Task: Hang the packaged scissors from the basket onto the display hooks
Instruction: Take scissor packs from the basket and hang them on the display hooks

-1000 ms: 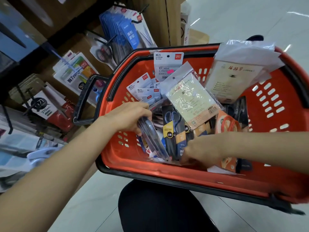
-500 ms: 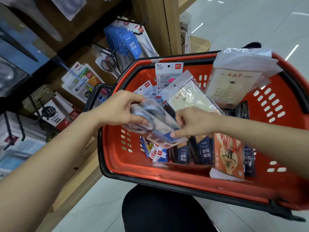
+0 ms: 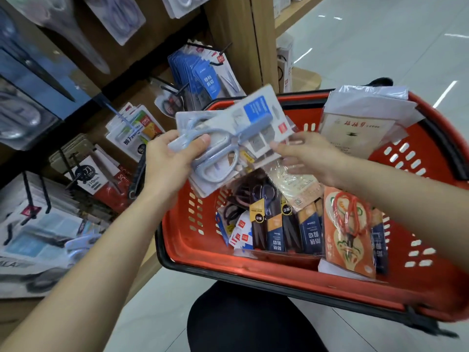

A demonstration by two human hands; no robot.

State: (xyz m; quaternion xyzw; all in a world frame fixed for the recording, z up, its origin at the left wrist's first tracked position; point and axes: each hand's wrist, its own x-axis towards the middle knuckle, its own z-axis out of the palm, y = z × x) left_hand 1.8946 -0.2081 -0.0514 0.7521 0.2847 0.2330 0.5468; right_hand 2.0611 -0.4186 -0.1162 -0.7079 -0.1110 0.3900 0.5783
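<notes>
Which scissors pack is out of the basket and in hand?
The pale blue-handled pack, gripped by the left hand above the red basket; the navy packs and the red-handled pack lie inside it.

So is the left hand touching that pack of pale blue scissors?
Touching. In the head view the left hand grips the pale blue scissors pack, thumb across its front.

Bright, even shop light falls from overhead; white streaks glare on the glossy floor [image 3: 396, 72]. The wide lens bows the shelf post [image 3: 261, 47] and the basket [image 3: 253, 274] rim. Packs [image 3: 38, 237] at far left go soft, and the scissors pack [image 3: 228, 133] in my fingers [image 3: 203, 143] is motion-blurred.
</notes>
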